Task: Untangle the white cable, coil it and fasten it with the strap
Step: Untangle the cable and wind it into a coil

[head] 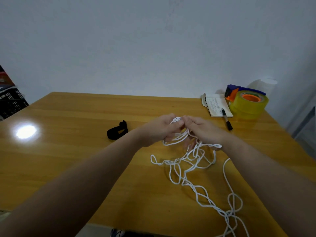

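The white cable (191, 170) lies in tangled loops on the wooden table (77, 151), trailing toward the near right edge. My left hand (160, 130) and my right hand (203, 130) meet above the table's middle, both pinching a small bunch of the cable between their fingertips. Several strands hang from the hands down to the tangle. The black strap (117, 130) lies curled on the table, to the left of my left hand and apart from it.
At the back right stand a big roll of yellow tape in a blue-orange dispenser (246, 103), an open notebook (218, 105) and a black marker (227, 121). A black crate (12, 101) sits off the table's left. A wall rises behind.
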Demonstrator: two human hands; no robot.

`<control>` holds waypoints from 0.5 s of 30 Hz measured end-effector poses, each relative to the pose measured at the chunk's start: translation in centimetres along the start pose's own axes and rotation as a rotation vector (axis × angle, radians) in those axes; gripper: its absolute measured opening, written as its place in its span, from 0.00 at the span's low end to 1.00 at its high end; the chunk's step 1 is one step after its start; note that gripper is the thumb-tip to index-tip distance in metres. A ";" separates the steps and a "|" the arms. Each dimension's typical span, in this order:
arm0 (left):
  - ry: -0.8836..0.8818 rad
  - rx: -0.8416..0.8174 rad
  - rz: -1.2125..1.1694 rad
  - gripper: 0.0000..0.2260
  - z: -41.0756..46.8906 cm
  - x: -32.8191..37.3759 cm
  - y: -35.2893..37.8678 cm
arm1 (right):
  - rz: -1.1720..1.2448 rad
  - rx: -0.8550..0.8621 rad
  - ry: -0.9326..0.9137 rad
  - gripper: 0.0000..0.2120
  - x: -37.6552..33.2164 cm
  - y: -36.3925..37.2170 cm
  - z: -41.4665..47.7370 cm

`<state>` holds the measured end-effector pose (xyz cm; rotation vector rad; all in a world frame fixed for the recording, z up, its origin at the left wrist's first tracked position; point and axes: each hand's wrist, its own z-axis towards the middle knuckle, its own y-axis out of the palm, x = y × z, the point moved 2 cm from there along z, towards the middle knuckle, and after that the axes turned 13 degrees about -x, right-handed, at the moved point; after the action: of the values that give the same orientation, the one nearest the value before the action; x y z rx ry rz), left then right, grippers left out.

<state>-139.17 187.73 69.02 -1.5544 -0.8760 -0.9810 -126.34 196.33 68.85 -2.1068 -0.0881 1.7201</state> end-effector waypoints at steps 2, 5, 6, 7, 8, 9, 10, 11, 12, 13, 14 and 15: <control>-0.009 0.122 0.016 0.13 0.2 -0.2 -0.1 | 0.031 0.019 -0.001 0.15 -0.2 -0.3 0.1; -0.007 0.266 0.078 0.12 0.0 -0.4 -0.6 | -0.001 -0.034 0.038 0.14 -0.6 -1.3 -0.1; -0.007 0.302 0.114 0.13 -0.1 -0.3 -0.8 | -0.069 -0.058 0.085 0.19 -0.6 -1.6 -0.2; -0.011 0.334 0.146 0.14 -0.2 -0.2 -0.9 | -0.140 -0.067 0.122 0.20 -0.6 -1.8 -0.2; -0.018 0.355 0.158 0.15 -0.2 -0.1 -1.0 | -0.189 -0.056 0.131 0.19 -0.7 -1.9 -0.2; -0.038 0.368 0.143 0.16 -0.3 -0.2 -1.1 | -0.215 -0.013 0.109 0.16 -0.9 -2.0 -0.2; -0.059 0.363 0.084 0.17 -0.2 -0.3 -1.2 | -0.222 0.064 0.067 0.11 -1.1 -2.2 -0.1; -0.075 0.340 -0.020 0.18 -0.2 -0.5 -1.4 | -0.217 0.156 0.024 0.08 -1.3 -2.5 0.0; -0.076 0.300 -0.146 0.19 -0.1 -0.7 -1.6 | -0.195 0.245 -0.013 0.08 -1.4 -2.8 0.0; -0.064 0.262 -0.269 0.20 -0.1 -0.7 -1.7 | -0.151 0.306 -0.041 0.08 -1.4 -2.9 0.1; -0.041 0.234 -0.365 0.20 0.0 -0.6 -1.9 | -0.079 0.336 -0.058 0.07 -1.3 -2.8 0.1; -0.005 0.222 -0.445 0.21 0.1 -0.5 -1.9 | 0.019 0.342 -0.065 0.06 -1.2 -2.6 0.2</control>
<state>-141.05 188.15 69.30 -1.1963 -1.3228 -1.1456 -126.24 198.44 70.82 -1.8084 0.1950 1.6774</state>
